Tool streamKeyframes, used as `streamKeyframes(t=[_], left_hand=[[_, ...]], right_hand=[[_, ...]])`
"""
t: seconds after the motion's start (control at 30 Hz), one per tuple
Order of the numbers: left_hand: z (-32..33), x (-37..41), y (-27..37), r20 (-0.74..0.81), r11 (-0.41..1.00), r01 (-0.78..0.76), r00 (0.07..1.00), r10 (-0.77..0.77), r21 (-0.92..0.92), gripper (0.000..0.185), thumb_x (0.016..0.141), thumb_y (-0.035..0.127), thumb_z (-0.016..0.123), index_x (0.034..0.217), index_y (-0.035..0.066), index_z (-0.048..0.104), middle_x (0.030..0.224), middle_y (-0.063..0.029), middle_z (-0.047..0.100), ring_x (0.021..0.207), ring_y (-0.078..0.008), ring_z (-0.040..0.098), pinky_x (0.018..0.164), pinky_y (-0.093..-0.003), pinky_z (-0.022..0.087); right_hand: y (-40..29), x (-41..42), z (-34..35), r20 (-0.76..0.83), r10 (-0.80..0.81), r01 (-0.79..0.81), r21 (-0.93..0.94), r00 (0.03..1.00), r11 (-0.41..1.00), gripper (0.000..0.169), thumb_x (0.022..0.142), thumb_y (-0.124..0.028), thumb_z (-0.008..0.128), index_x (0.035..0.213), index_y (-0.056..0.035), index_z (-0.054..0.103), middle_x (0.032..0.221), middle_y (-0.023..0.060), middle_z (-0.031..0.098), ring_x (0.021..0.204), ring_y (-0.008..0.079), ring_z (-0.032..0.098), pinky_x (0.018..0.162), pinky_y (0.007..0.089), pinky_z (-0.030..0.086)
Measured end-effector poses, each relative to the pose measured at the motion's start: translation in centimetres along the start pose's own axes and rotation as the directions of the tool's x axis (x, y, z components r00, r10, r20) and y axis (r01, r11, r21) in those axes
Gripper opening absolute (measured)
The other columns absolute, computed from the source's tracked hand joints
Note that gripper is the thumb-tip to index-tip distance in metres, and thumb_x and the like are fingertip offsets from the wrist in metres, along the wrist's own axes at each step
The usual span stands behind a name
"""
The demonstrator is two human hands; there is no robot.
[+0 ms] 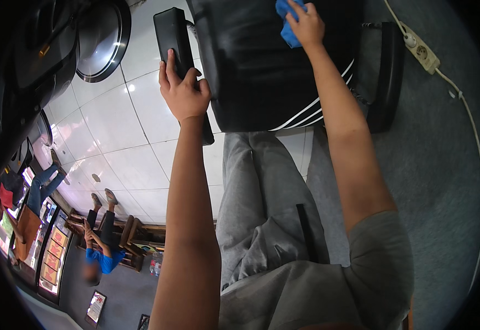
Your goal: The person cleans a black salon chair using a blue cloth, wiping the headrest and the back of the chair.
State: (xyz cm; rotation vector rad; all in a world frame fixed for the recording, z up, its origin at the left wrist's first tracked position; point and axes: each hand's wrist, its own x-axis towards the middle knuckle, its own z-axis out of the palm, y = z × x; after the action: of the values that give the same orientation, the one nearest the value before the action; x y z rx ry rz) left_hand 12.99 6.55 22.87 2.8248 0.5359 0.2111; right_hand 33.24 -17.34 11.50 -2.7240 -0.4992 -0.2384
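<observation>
My right hand (309,28) presses a crumpled blue cloth (291,38) against the black upholstery of a padded chair (260,78), at the top of the view. Curved white stripes run across the chair's near right corner. On the chair's left side, my left hand (187,93) rests on the black armrest (170,29) with its fingers spread; they do not wrap around it. Beyond my right forearm stands the other armrest (388,74). The underside of the left palm is hidden.
A white power strip (421,49) with a plug and cable (470,119) runs along the grey surface at right. More black chairs with round bases (104,41) stand left on white tiles (141,165). Two people sit farther off, one in blue (107,260) on a wooden bench (118,231).
</observation>
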Motion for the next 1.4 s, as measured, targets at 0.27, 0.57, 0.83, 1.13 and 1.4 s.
streamKeyframes(t=[0.27, 0.57, 0.83, 1.13, 1.4], left_hand=[[0.2, 0.0, 0.4, 0.041, 0.999, 0.034, 0.999, -0.033, -0.031, 0.011, 0.066, 0.014, 0.058, 0.074, 0.016, 0.066, 0.145, -0.0081, 0.038, 0.131, -0.0405, 0.032, 0.104, -0.0448, 0.034], [-0.6, 0.2, 0.2, 0.088, 0.996, 0.071, 0.994, -0.066, -0.051, 0.014, 0.063, 0.013, 0.059, 0.075, 0.015, 0.065, 0.147, -0.0073, 0.035, 0.132, -0.0404, 0.031, 0.104, -0.0460, 0.033], [-0.4, 0.0, 0.1, 0.117, 0.994, 0.085, 0.990, -0.076, -0.073, 0.014, 0.063, 0.012, 0.061, 0.076, 0.015, 0.065, 0.147, -0.0076, 0.035, 0.133, -0.0400, 0.030, 0.104, -0.0481, 0.032], [-0.1, -0.2, 0.1, 0.096, 0.993, 0.072, 0.993, -0.063, -0.090, 0.013, 0.062, 0.011, 0.062, 0.074, 0.016, 0.065, 0.147, -0.0078, 0.036, 0.132, -0.0397, 0.031, 0.101, -0.0477, 0.033], [-0.3, -0.1, 0.3, 0.156, 0.992, 0.090, 0.985, -0.075, -0.089, 0.036, 0.063, 0.016, 0.059, 0.097, 0.023, 0.069, 0.147, -0.0072, 0.035, 0.133, -0.0389, 0.030, 0.103, -0.0471, 0.031]], right_hand=[[-7.5, -11.9, 0.7, 0.302, -0.015, -0.047, 0.195, 0.953, 0.980, 0.043, 0.074, -0.027, 0.070, 0.117, -0.0225, 0.063, 0.093, 0.0108, 0.052, 0.080, 0.0316, 0.060, 0.067, 0.0416, 0.051], [-7.2, -13.7, -2.8, 0.379, -0.261, 0.146, 0.307, 0.888, 0.941, 0.054, 0.067, -0.014, 0.074, 0.119, -0.0222, 0.061, 0.087, 0.0090, 0.048, 0.078, 0.0272, 0.059, 0.067, 0.0391, 0.052], [-3.3, 5.9, 0.5, -0.027, 0.157, -0.157, 0.011, 0.987, 0.988, 0.044, 0.083, -0.029, 0.063, 0.126, -0.0234, 0.057, 0.096, 0.0126, 0.052, 0.083, 0.0326, 0.060, 0.071, 0.0421, 0.051], [-9.9, -0.1, 4.2, 0.064, 0.281, -0.288, 0.198, 0.958, 0.937, 0.046, 0.076, -0.029, 0.065, 0.121, -0.0222, 0.062, 0.093, 0.0162, 0.054, 0.080, 0.0359, 0.061, 0.070, 0.0435, 0.051], [-16.8, -8.7, 2.1, 0.477, 0.397, -0.605, 0.730, 0.784, 0.319, 0.030, 0.079, -0.011, 0.064, 0.107, 0.0005, 0.065, 0.087, 0.0109, 0.064, 0.080, 0.0201, 0.062, 0.072, 0.0308, 0.049]])
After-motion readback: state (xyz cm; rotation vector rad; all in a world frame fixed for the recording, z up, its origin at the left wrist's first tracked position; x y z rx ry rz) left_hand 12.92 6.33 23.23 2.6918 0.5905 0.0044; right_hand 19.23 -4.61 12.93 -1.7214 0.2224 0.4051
